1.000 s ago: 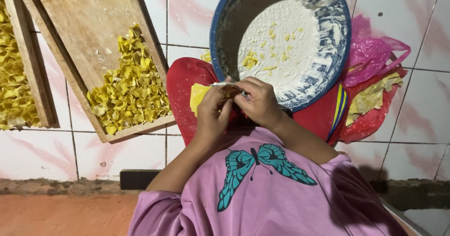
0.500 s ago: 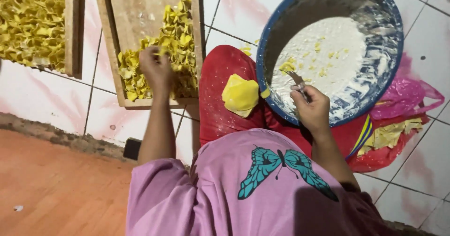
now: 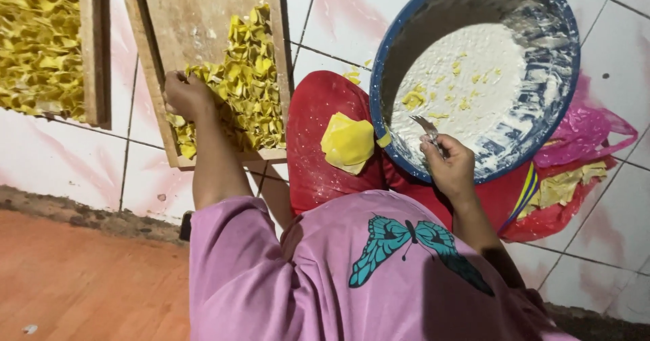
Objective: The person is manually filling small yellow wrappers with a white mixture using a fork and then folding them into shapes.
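1. Left hand [image 3: 186,96] is resting on the yellow folded pieces [image 3: 244,83] in the wooden tray [image 3: 203,16]; grip loosely closed, contents hidden.
2. Right hand [image 3: 448,168] is pinching a small metal spoon [image 3: 425,125], dipping into the white filling inside the blue basin [image 3: 474,77].
3. Yellow wrapper stack [image 3: 347,141] is sitting on the red cloth [image 3: 318,144], within reach between both.

The left hand [image 3: 186,96] rests on yellow folded pieces [image 3: 247,77] in a wooden tray [image 3: 203,16]. The right hand [image 3: 450,168] holds a metal utensil [image 3: 425,125] over the white filling [image 3: 467,90] in a blue-rimmed basin [image 3: 565,111].
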